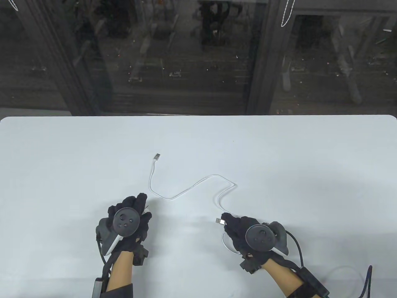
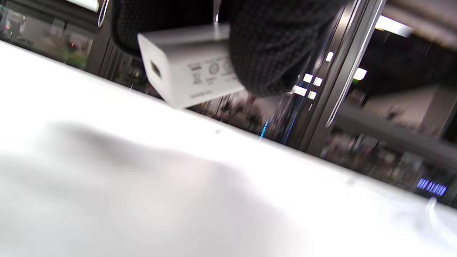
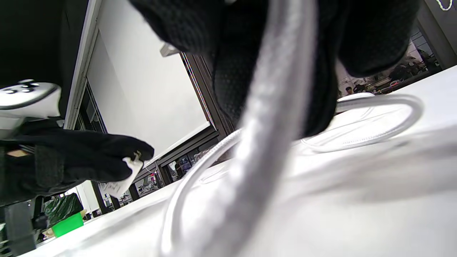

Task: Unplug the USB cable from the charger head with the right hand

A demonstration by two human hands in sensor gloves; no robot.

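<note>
- The white USB cable (image 1: 186, 189) serves as the landmark: it snakes across the middle of the white table (image 1: 310, 155), one metal plug (image 1: 157, 156) lying loose at its far end, toward the table's back edge.
- The cable's near end sits in the right hand (image 1: 245, 231), whose gloved fingers pinch it just behind the second metal plug (image 1: 219, 220); that plug sticks out bare to the left of the fingertips, free of any socket.
- A small loop of cable (image 1: 228, 245) curls beneath the right hand, on its near side; the right wrist view shows this cable (image 3: 271, 117) running up into the closed fingers.
- Left of the cable's near bend, the left hand (image 1: 128, 222) grips the white charger head (image 2: 189, 66); the fingers wrap its body, and its USB port (image 2: 155, 69) faces outward, unoccupied, lifted off the table.
- The charger head and the held plug are well apart, with bare tabletop between them.
- Beyond the cable's far plug, open white surface runs to the back edge (image 1: 198, 116), where the table meets dark glass.
- Wide bare table lies on either side of the cable out to the left and right edges.
- Both hands work near the table's front edge.
</note>
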